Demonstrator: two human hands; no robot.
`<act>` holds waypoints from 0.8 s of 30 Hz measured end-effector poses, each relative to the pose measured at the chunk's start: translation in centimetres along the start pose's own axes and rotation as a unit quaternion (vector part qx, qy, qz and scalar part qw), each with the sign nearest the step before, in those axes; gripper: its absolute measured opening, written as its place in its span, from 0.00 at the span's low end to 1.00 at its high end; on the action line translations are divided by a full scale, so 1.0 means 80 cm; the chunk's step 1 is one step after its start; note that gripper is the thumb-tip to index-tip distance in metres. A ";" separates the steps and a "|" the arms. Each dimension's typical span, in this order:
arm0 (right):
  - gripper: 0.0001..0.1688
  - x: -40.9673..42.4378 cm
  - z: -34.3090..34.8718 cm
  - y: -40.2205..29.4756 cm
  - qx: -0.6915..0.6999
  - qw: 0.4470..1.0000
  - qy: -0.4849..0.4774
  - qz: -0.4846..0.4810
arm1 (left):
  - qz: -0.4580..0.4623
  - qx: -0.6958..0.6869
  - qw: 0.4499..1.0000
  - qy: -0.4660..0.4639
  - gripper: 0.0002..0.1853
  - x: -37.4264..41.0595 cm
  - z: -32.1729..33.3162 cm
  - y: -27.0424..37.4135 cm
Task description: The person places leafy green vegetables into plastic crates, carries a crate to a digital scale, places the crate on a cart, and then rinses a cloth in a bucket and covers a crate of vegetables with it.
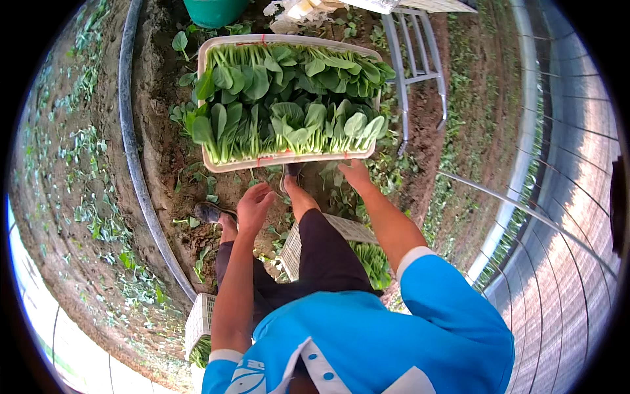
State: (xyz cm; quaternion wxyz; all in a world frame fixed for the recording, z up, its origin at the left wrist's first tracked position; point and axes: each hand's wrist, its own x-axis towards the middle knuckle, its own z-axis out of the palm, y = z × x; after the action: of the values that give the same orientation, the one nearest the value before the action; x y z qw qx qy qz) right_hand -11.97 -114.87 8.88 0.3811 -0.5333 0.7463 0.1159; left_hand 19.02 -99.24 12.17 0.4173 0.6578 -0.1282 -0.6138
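A pale plastic crate (290,158) lies before me, filled with green leafy vegetables (290,120) that look like bok choy. Two rows fill it, with their stems against the long sides and leaves meeting in the middle. Red ties mark its rim. My left hand (256,207) hangs short of the crate's near side, fingers loosely bent around nothing. Close to the near right corner is my right hand (356,176), with thumb and fingers apart and nothing held. Whether its fingertips touch the rim I cannot tell.
A metal frame (416,79) stands right of the crate, and a green bucket (216,12) beyond it. Behind my legs are another crate (347,228) and more greens (371,263). A grey hose or pipe (130,133) runs along the soil at left. A thin rod (521,209) crosses at right.
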 end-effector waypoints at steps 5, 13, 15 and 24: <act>0.47 0.072 0.031 -0.021 -0.044 0.997 0.055 0.016 | 0.006 0.213 0.973 0.088 0.36 0.108 0.104 -0.039; 0.36 0.082 0.020 -0.039 0.065 0.991 0.106 -0.059 | -0.020 0.077 0.990 0.113 0.40 0.195 0.172 -0.040; 0.35 0.080 0.018 -0.040 0.081 0.993 0.073 -0.046 | -0.006 0.121 0.983 0.136 0.41 0.197 0.178 -0.045; 0.34 0.100 0.023 -0.037 0.181 0.976 -0.070 -0.101 | -0.055 0.174 0.979 0.092 0.33 0.189 0.172 -0.021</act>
State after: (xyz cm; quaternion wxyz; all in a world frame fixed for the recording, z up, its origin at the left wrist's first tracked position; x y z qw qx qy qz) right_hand -9.64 -120.69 2.75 0.5319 -0.5186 0.6690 -0.0232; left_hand 9.08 -113.92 1.81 0.2716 0.7802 -0.1579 -0.5410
